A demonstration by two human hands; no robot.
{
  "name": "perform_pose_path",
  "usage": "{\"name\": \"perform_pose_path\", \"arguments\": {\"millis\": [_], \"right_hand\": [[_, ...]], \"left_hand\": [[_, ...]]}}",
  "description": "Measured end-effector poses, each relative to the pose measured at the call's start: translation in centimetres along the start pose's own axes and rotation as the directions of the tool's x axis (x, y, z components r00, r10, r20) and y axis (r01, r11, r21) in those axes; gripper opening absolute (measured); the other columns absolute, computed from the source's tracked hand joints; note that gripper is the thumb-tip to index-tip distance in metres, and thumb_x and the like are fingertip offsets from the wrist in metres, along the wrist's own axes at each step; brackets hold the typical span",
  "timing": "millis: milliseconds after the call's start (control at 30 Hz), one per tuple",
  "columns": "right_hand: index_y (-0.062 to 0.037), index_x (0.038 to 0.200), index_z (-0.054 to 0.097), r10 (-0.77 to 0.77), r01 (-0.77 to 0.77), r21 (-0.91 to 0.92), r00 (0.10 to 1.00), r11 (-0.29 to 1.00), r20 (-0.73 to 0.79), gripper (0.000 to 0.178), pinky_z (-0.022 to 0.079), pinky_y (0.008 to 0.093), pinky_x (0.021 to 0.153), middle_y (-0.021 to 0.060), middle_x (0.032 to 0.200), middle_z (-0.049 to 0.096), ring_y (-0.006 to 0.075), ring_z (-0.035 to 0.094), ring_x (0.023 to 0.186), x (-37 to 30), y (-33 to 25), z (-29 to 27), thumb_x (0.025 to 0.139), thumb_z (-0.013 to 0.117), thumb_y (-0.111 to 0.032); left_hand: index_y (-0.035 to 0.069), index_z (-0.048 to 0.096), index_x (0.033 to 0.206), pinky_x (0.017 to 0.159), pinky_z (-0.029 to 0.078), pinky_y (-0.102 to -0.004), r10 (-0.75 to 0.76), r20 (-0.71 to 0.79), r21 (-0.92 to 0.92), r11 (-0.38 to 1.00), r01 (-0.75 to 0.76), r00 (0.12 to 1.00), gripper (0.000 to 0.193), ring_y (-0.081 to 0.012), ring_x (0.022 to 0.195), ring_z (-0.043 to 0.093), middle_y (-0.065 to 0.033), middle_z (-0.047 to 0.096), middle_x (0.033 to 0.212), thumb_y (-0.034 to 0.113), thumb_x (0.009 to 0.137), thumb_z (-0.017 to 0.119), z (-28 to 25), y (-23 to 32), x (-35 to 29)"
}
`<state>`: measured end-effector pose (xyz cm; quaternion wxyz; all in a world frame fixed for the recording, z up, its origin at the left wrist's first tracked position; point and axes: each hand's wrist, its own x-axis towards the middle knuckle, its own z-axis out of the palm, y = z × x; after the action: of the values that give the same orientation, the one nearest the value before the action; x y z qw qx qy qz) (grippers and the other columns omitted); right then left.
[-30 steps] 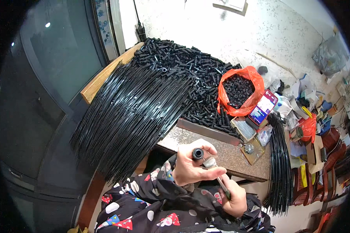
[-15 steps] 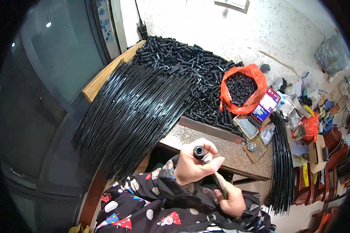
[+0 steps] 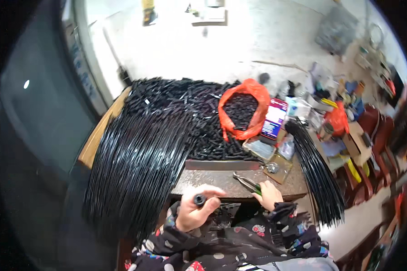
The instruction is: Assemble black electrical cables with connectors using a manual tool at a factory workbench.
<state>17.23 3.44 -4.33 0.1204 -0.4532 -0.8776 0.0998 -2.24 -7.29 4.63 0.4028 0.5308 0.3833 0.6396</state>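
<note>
Left hand (image 3: pixel 195 212) is curled tight around a short black tube piece (image 3: pixel 199 198), its open end facing up, at about six o'clock just off the near edge of the surface (image 3: pixel 212 178). Right hand (image 3: pixel 267 195), at about five o'clock, closes over the green grips of the pliers (image 3: pixel 248 183), whose tips lie on the surface pointing to ten o'clock. Long black rods (image 3: pixel 135 162) fan out at nine o'clock; an orange bag (image 3: pixel 242 110) of small black pieces sits at one o'clock. To do this well, I'd say: keep the tube steady and upright, and take a firm, square hold on the grips before lifting.
</note>
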Motion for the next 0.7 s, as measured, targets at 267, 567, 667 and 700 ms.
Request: {"name": "perform_pose_path", "arguments": {"millis": [267,567,667,700], "right_hand": [[-0.0048,0.088,0.044,-0.030,0.017,-0.171,0.997,0.985,-0.074,0.039,0.033,0.0311,0.063,0.0065,0.078,0.042,0.0203,0.040,0.079,1.0,2.9,0.3,0.062,0.054,-0.032],[-0.0035,0.113,0.028,-0.539,0.438,0.636,0.842,0.636,-0.041,0.067,0.029,0.0329,0.081,0.0163,0.100,0.039,0.0272,0.037,0.094,0.0,0.2,-3.8,0.060,0.061,-0.029],[-0.0083,0.113,0.029,-0.380,0.139,0.795,0.917,0.591,0.122,0.060,0.038,0.0286,0.071,0.0145,0.088,0.049,0.0209,0.049,0.077,-0.7,0.6,-8.1,0.062,0.059,-0.015],[-0.0078,0.108,0.037,-0.304,0.185,0.728,0.952,0.661,0.034,0.052,0.039,0.0278,0.069,0.0129,0.087,0.051,0.0186,0.051,0.076,-0.8,1.7,-9.2,0.062,0.059,-0.013]], "left_hand": [[-0.007,0.037,0.084,0.030,0.017,-0.0176,0.217,-0.152,-0.130,0.963,-0.237,0.964,0.035,-0.0037,0.032,0.024,0.0016,0.030,0.043,0.024,0.073,0.050,1.0,0.1,2.0],[0.000,0.037,0.084,0.034,0.027,-0.0199,0.486,-0.143,-0.619,0.636,-0.462,0.862,0.032,-0.0085,0.038,0.031,-0.0025,0.036,0.051,0.032,0.078,0.036,-0.8,6.4,5.2],[-0.004,0.030,0.105,0.050,0.036,-0.0216,0.374,-0.391,-0.344,0.788,-0.511,0.841,0.050,-0.0122,0.062,0.042,-0.0082,0.042,0.076,0.037,0.077,0.037,0.9,6.5,6.9],[-0.003,0.018,0.115,0.066,0.035,-0.0253,0.342,-0.288,-0.200,0.892,-0.405,0.895,0.066,-0.0169,0.086,0.040,-0.0110,0.035,0.099,0.044,0.073,0.039,0.4,5.8,6.9]]}}
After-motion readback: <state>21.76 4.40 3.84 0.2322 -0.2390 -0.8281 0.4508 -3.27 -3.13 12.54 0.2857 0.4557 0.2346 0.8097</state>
